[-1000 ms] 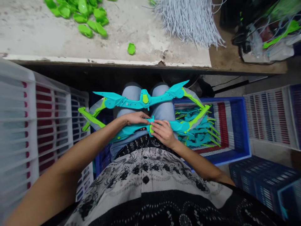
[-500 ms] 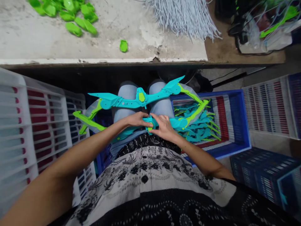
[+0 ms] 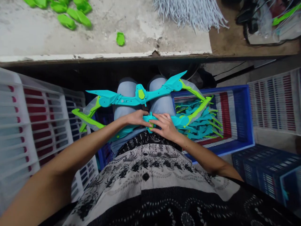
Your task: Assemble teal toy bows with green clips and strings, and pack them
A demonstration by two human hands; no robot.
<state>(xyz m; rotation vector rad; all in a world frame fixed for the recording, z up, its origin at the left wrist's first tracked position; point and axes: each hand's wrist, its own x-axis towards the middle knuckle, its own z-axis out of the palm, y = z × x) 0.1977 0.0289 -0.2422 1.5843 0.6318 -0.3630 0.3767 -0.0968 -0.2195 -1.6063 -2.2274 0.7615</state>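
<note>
Two teal and lime toy bows lie across my lap. The far bow (image 3: 141, 95) rests untouched on my knees. My left hand (image 3: 135, 118) and my right hand (image 3: 166, 125) meet at the middle of the near bow (image 3: 185, 121), fingers curled and pressing on its teal centre grip. A small lime piece shows between my fingertips.
A blue crate (image 3: 244, 125) with several teal bow parts (image 3: 202, 127) stands at my right. White crates (image 3: 35, 125) stand at my left. Ahead, the worktable (image 3: 70, 37) carries loose lime caps (image 3: 70, 18), one single cap (image 3: 120, 39), and a bundle of grey strings (image 3: 190, 12).
Both hands have stayed on the near bow's centre, fingers shifting slightly. The view has tipped a little, moving the table upward in the picture.
</note>
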